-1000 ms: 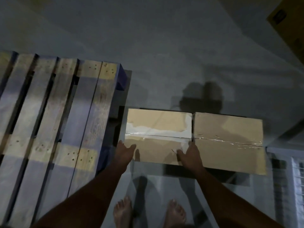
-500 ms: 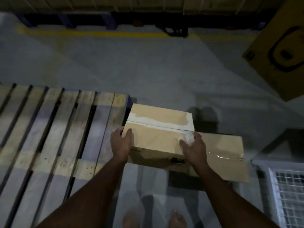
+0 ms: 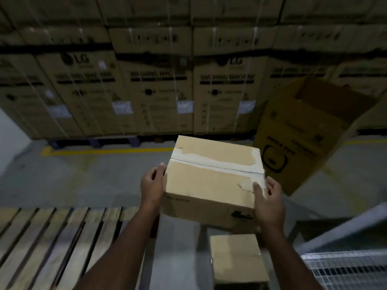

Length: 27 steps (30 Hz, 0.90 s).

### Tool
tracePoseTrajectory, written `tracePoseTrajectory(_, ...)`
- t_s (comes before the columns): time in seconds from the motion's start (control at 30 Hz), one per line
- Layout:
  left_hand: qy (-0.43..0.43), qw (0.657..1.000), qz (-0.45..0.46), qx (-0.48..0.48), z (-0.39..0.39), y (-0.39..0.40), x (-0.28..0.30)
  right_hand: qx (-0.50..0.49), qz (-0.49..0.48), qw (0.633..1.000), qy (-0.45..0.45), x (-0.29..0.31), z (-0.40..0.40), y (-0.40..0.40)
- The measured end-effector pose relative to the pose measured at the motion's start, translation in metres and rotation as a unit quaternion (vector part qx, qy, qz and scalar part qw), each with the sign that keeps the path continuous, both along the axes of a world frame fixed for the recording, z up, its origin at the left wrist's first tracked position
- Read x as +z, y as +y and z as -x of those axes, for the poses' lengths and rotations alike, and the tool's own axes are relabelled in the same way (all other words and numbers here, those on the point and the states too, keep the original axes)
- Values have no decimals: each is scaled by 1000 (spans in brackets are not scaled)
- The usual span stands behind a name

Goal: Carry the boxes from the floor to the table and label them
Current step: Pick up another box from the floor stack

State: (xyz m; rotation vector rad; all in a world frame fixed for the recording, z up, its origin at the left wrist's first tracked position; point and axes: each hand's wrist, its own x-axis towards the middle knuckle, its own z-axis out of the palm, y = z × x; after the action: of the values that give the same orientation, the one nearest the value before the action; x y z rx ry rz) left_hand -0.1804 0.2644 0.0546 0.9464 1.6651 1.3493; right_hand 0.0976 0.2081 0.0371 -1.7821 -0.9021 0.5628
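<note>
A taped brown cardboard box (image 3: 211, 181) is held in the air in front of me, a white strip of torn tape across its top. My left hand (image 3: 151, 185) grips its left end, fingers curled over the top edge. My right hand (image 3: 267, 200) grips the right end, thumb on the top face. A second taped brown box (image 3: 236, 258) lies on the grey floor below, under the right part of the lifted one.
A wooden pallet (image 3: 52, 243) lies at lower left. A wire-mesh rack (image 3: 345, 268) stands at lower right. A large open yellow carton (image 3: 310, 130) leans at right. Stacked washing-machine cartons (image 3: 159, 80) fill the back, behind a yellow floor line (image 3: 104, 152).
Both hands took hold of the left box on the floor and lifted it up. My view rose from the floor to the stacked cartons ahead.
</note>
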Motion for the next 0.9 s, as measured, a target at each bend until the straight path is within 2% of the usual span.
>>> tracePoseTrajectory(0.13, -75, 994, -65, -45, -21, -34, 85, -47, -93, 994, 15, 94, -25, -60)
tracePoseTrajectory(0.3, -146, 978, -94, -112, -44, -73, 137, -109, -154, 982, 26, 156, -41, -146)
tracePoseTrajectory(0.57, -158, 942, -141, -262, -97, -140, 188, -238, -209, 949, 3, 193, -33, -297)
tracePoseTrajectory(0.9, -169, 862, -123, -461, -192, -282, 203, -440, -260, 859, -22, 213, -32, -506)
